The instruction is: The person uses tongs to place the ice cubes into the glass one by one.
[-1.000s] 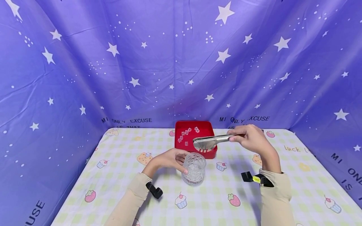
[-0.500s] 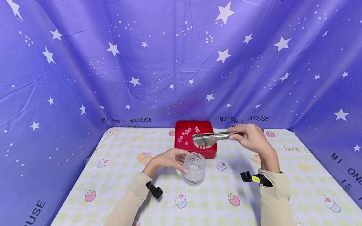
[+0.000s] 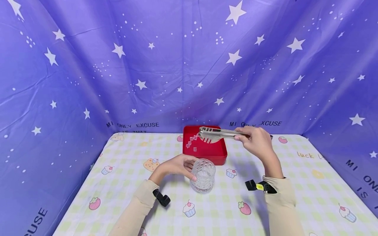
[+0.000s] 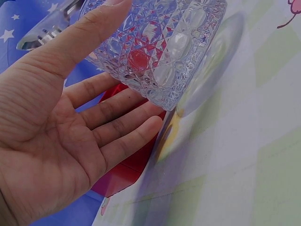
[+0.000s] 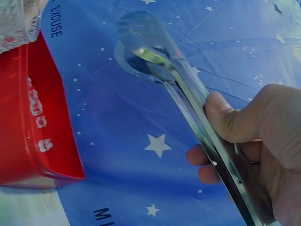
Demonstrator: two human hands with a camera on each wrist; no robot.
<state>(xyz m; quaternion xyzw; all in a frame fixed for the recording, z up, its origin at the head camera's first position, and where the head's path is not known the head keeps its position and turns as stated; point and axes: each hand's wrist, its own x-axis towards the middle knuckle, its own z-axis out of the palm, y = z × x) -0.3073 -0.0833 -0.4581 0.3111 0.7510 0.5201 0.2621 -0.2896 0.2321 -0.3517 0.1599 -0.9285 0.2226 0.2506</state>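
Note:
My left hand (image 3: 179, 166) holds a clear cut-pattern drinking glass (image 3: 203, 178), thumb on the near side and fingers behind it, as the left wrist view shows (image 4: 155, 52). In my right hand (image 3: 256, 141) are metal serving tongs (image 3: 221, 133), pinched along the handles. The tongs' slotted ends hang over the red tray (image 3: 206, 160), well above its floor. No item shows between their ends in the right wrist view (image 5: 146, 52). Several small clear cubes (image 3: 189, 144) lie in the tray, mostly on its left; the tongs cover part of that area.
A checked tablecloth (image 3: 118, 209) printed with cupcakes and strawberries covers the table. Behind the tray hangs a blue curtain (image 3: 165, 75) with white stars. Each wrist wears a black strap (image 3: 269, 188).
The right hand has lifted and carried the tongs farther back and slightly left over the tray. The left hand and the glass have kept their place.

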